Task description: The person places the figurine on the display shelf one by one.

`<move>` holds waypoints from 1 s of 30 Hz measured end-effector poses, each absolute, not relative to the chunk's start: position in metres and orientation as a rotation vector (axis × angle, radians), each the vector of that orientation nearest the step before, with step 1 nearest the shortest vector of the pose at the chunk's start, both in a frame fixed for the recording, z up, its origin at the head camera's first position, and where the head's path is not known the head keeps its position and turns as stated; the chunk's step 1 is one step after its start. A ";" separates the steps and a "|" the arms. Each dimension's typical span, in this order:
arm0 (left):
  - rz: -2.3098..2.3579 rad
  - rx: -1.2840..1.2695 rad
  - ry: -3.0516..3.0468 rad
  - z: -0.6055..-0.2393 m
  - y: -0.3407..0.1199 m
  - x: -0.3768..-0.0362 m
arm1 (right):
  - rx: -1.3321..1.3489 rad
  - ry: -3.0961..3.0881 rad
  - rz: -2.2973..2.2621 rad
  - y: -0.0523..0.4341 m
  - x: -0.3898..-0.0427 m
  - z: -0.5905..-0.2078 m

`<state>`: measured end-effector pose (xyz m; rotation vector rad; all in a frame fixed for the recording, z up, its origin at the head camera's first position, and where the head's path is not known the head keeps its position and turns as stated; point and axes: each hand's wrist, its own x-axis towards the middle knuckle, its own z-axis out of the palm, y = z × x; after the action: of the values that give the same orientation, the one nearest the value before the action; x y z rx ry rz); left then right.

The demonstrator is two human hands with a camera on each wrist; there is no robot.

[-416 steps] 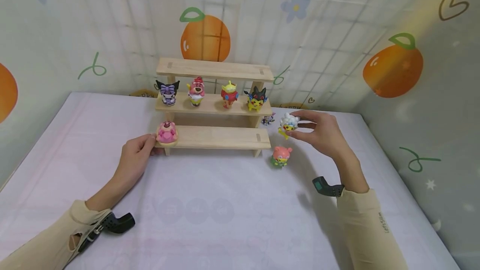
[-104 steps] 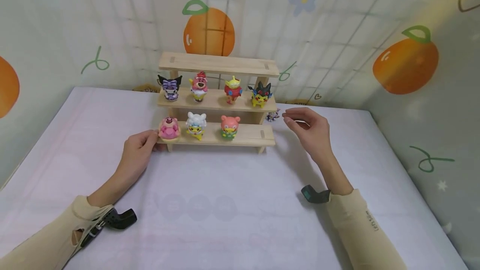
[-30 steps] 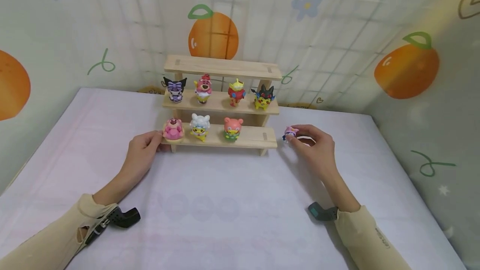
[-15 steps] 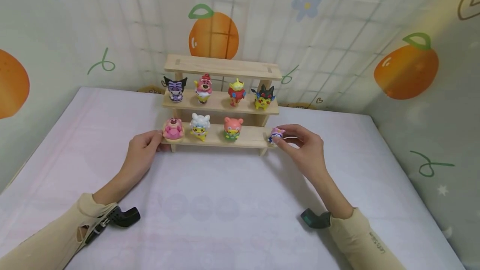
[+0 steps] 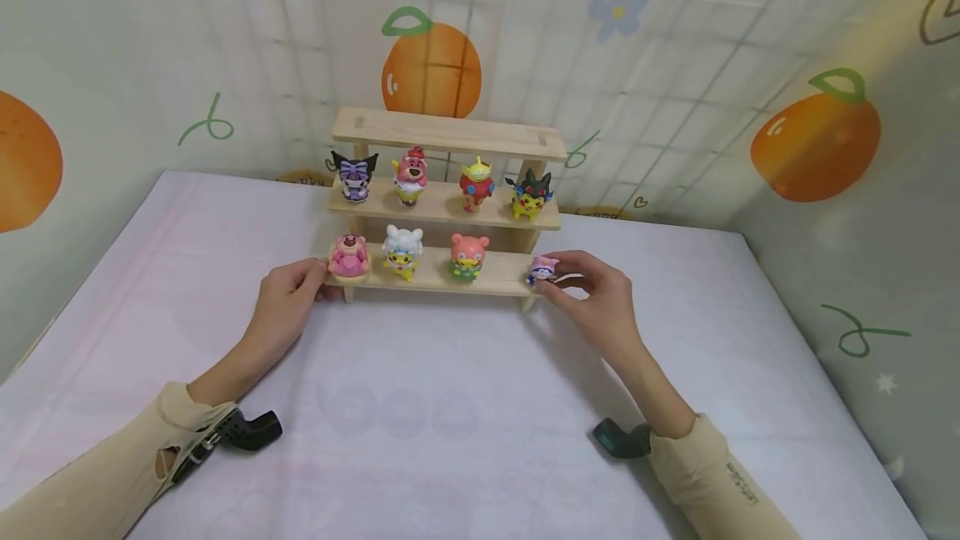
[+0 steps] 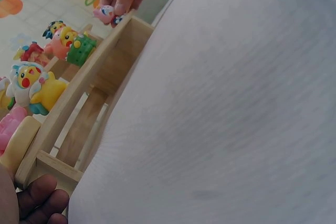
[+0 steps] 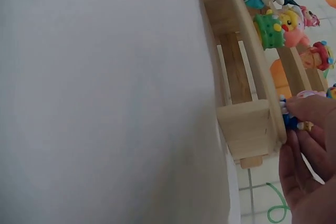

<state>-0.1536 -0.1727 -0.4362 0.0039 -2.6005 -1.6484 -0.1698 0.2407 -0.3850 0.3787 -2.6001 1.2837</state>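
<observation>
A three-tier wooden display shelf [image 5: 450, 133] stands at the back of the table. My left hand [image 5: 287, 300] grips the left end of its lowest board, the fingers curled beneath, as the left wrist view shows. Between thumb and fingers, my right hand [image 5: 600, 298] pinches a small pink-and-purple figurine [image 5: 542, 270] at the right end of that same board. To its left on this tier are a coral-pink figurine in green [image 5: 468, 257], a white-hooded yellow one [image 5: 403, 252] and a pink bear [image 5: 349, 257]. The small figurine's base is partly hidden by my fingers.
On the middle tier stand a black-eared purple figurine [image 5: 355, 177], a pink bear with a red top [image 5: 410, 177], a red figurine with a yellow head [image 5: 477, 184] and a black-hooded yellow one [image 5: 531, 194]. A white cloth [image 5: 420, 440] covers the table; a printed curtain hangs behind.
The white-hooded and coral-pink figurines went from beside the shelf to its lowest board. My right hand then took the small figurine and moved it left onto that board's end. The left hand stayed.
</observation>
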 end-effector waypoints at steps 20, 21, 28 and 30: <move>-1.676 0.026 -2.611 -0.433 -0.171 -0.153 | 0.416 -2.654 1.240 0.224 -0.178 -0.383; -1.673 0.026 -2.612 -0.433 -0.171 -0.153 | 0.417 -2.653 1.244 0.224 -0.178 -0.383; -1.660 0.018 -2.613 -0.433 -0.172 -0.153 | 0.419 -2.655 1.265 0.225 -0.178 -0.385; -1.658 0.025 -2.614 -0.435 -0.172 -0.153 | 0.422 -2.658 1.272 0.225 -0.178 -0.385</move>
<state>-0.1532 -0.1725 -0.4346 0.0253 -2.6143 -1.6582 -0.1782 0.2252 -0.3847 0.4218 -2.6576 1.2718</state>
